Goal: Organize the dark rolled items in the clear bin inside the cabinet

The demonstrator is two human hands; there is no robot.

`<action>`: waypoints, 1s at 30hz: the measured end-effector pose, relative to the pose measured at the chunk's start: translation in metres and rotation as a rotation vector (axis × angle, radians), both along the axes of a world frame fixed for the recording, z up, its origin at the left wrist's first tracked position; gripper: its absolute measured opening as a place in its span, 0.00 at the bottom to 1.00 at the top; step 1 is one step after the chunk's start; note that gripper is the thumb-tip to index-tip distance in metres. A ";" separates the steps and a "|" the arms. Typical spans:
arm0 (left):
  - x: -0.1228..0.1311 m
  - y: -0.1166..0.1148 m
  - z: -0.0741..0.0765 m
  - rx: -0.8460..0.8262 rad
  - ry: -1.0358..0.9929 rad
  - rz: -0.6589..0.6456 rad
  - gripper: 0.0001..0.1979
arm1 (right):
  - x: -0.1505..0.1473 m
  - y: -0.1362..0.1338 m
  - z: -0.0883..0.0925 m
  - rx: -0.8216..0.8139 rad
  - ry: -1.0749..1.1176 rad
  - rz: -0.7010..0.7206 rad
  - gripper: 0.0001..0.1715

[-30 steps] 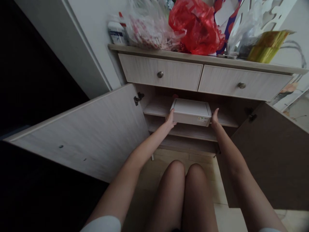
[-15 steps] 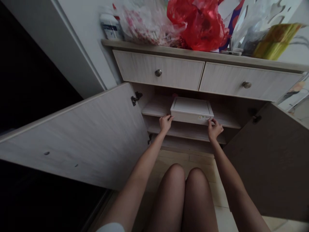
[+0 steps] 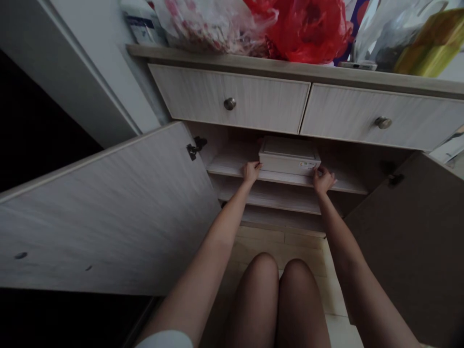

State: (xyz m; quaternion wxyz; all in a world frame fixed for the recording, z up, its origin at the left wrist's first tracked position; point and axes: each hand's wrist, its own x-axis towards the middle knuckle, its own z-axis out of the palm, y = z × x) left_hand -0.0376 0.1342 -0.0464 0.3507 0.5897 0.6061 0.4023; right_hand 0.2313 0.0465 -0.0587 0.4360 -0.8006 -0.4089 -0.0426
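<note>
A white rectangular box (image 3: 289, 155) with a small label on its front lies on the upper shelf (image 3: 232, 165) of an open cabinet. My left hand (image 3: 251, 171) presses its bent fingertips against the box's front left corner. My right hand (image 3: 322, 180) does the same at the front right corner, fingers curled. Neither hand wraps round the box. The box sits deep under the drawers, its back hidden in shadow.
Both cabinet doors stand wide open, the left door (image 3: 108, 208) and the right door (image 3: 409, 241). Two shut drawers (image 3: 232, 99) with round knobs sit above. Plastic bags, one of them red (image 3: 308, 26), crowd the cabinet top. My knees (image 3: 275, 290) are below, over a tiled floor.
The box has gone further back onto the shelf, under the drawers. My hands moved from its sides to its front corners and followed it inward.
</note>
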 end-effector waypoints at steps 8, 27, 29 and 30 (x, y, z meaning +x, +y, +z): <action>0.011 0.040 -0.006 0.123 0.134 0.006 0.08 | 0.011 0.034 0.003 -0.055 -0.054 -0.013 0.23; 0.023 0.080 -0.008 0.093 0.181 0.002 0.10 | 0.021 0.071 0.012 -0.192 -0.113 -0.070 0.21; 0.025 0.081 -0.006 0.075 0.174 0.015 0.09 | 0.022 0.072 0.015 -0.213 -0.102 -0.071 0.21; 0.026 0.080 -0.004 0.054 0.152 0.024 0.08 | 0.023 0.071 0.017 -0.226 -0.087 -0.068 0.21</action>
